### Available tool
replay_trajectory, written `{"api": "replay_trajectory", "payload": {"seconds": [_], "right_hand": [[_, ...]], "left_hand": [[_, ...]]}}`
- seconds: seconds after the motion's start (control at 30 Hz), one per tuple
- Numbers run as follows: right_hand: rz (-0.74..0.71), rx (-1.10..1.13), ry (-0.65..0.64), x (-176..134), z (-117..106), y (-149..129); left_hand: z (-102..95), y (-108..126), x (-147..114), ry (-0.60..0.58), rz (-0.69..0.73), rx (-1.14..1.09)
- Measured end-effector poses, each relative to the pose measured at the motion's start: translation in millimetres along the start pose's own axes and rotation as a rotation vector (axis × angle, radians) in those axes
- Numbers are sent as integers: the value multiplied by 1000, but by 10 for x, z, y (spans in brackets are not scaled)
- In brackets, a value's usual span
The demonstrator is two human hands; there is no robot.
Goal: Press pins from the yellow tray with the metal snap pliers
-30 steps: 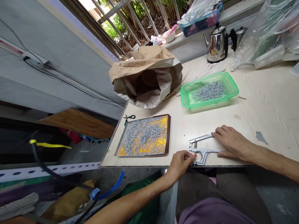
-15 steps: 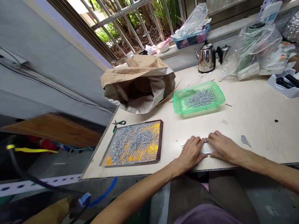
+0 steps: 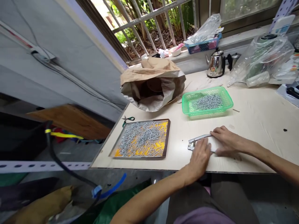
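A flat, metal-edged frame [image 3: 191,145] lies near the table's front edge, with a small coil spring at its left end and a pale panel in its middle. I cannot tell its exact kind. My left hand [image 3: 201,154] is closed over its near edge, fingers pressed together. At its right end my right hand [image 3: 227,140] is closed on it, slightly blurred, with fingers on the far edge and thumb at the near side. To the left, a shallow tray [image 3: 167,138] with a yellow bottom carries many small metal pins or screws. More of them lie in a green plastic basket [image 3: 185,107] behind my hands.
An open brown paper bag [image 3: 153,81] stands at the back left. Green-handled scissors [image 3: 128,119] lie behind the tray. A steel kettle [image 3: 216,63] and a plastic-wrapped green object [image 3: 263,59] stand at the back right. The table's left edge borders a drop to the floor.
My left hand has drawn back toward me and uncovered the frame's left end with its spring. My right hand stays at the right end. The whole view has shifted as the head turned left.
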State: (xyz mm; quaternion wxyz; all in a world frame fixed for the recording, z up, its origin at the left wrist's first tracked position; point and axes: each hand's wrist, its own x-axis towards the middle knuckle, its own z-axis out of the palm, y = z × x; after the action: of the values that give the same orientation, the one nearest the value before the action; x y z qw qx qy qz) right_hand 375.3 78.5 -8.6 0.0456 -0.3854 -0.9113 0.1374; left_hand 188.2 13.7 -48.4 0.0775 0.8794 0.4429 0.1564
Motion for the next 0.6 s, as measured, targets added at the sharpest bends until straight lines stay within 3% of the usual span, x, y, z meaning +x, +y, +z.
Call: {"api": "replay_trajectory", "payload": {"seconds": [0.17, 0.37, 0.43, 0.5, 0.6], "right_hand": [[30, 27, 29, 161, 31, 177], [83, -98, 97, 425, -76, 31], [-15, -131, 72, 498, -131, -181], [-210, -111, 19, 554, -140, -434], [-424, -115, -43, 621, -10, -720]], "left_hand": [[170, 208, -226, 112, 50, -91], [126, 264, -107, 119, -37, -211], [101, 290, -93, 125, -39, -235], [49, 339, -148, 131, -1, -250], [-128, 379, -358, 160, 133, -248]]}}
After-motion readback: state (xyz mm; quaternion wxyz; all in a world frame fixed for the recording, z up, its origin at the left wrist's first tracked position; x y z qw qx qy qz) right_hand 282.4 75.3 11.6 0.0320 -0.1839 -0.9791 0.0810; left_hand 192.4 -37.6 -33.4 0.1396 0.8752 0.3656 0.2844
